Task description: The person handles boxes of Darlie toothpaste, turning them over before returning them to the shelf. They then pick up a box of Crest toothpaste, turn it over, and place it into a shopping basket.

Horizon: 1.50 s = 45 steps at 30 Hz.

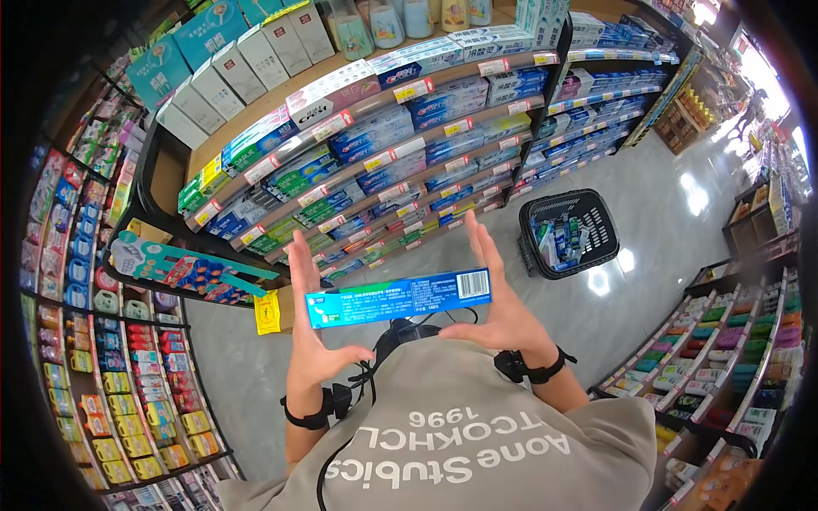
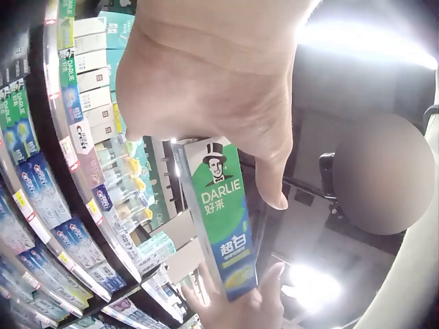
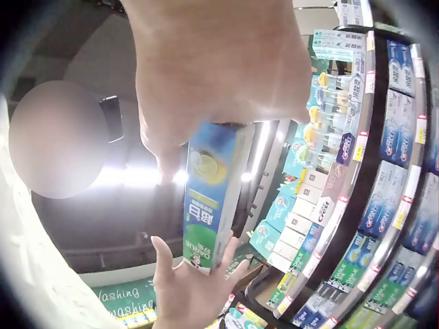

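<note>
A long blue and green toothpaste box [image 1: 399, 298] is held level between both palms, its text and barcode side up in the head view. The left hand [image 1: 317, 341] presses its left end, fingers straight and thumb stretched out away from the box. At the barcode end the right hand [image 1: 504, 311] presses likewise, fingers extended. In the left wrist view the box [image 2: 223, 212] shows its DARLIE face, with the left hand [image 2: 206, 82] at the near end. The right wrist view has the same box [image 3: 209, 192] beneath the right hand [image 3: 219, 68]; the fingers there are partly hidden.
A black basket [image 1: 527, 255] holding several boxes stands on the floor [image 1: 630, 315] at the right. Ahead is a shelf [image 1: 375, 162] full of toothpaste boxes, with white cartons and cups on top. More stocked shelves [image 1: 128, 392] line both sides.
</note>
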Available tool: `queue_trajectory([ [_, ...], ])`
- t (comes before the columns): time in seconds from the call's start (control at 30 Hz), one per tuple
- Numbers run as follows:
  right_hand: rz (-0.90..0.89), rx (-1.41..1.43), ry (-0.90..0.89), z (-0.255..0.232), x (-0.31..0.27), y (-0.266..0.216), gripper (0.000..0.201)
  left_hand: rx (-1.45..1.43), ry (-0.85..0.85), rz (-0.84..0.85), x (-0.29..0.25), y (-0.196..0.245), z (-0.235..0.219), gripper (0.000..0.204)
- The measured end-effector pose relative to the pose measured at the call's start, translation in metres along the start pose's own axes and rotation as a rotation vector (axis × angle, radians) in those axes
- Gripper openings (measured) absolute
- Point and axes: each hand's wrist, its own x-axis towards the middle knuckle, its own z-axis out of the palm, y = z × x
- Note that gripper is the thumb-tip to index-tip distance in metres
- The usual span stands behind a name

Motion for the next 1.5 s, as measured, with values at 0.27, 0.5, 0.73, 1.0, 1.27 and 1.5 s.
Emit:
queue_trajectory([
  [0.27, -0.112, -0.017, 0.063, 0.001, -0.013, 0.018, 0.122, -0.187, 0.029, -0.115, 0.007, 0.009, 0.013, 0.135],
  [0.5, -0.366, -0.516, 0.125, -0.008, -0.025, 0.015, 0.119, -0.385, -0.04, -0.354, 0.009, 0.003, 0.016, 0.117],
  [0.73, -0.167, -0.311, 0.097, -0.006, -0.041, 0.003, 0.135, -0.461, -0.029, -0.486, 0.012, -0.006, 0.031, 0.115],
  [1.0, -0.064, 0.11, 0.2, -0.007, -0.048, 0.014, 0.15, -0.166, -0.107, -0.171, 0.032, 0.008, 0.043, 0.132],
  [1.27, 0.084, 0.136, 0.228, -0.001, -0.043, 0.014, 0.154, -0.14, 0.039, -0.075, 0.035, 0.009, 0.052, 0.133],
  [1.5, 0.002, 0.04, 0.204, 0.008, -0.022, 0.018, 0.154, -0.242, 0.157, -0.103, 0.03, 0.002, 0.035, 0.125],
])
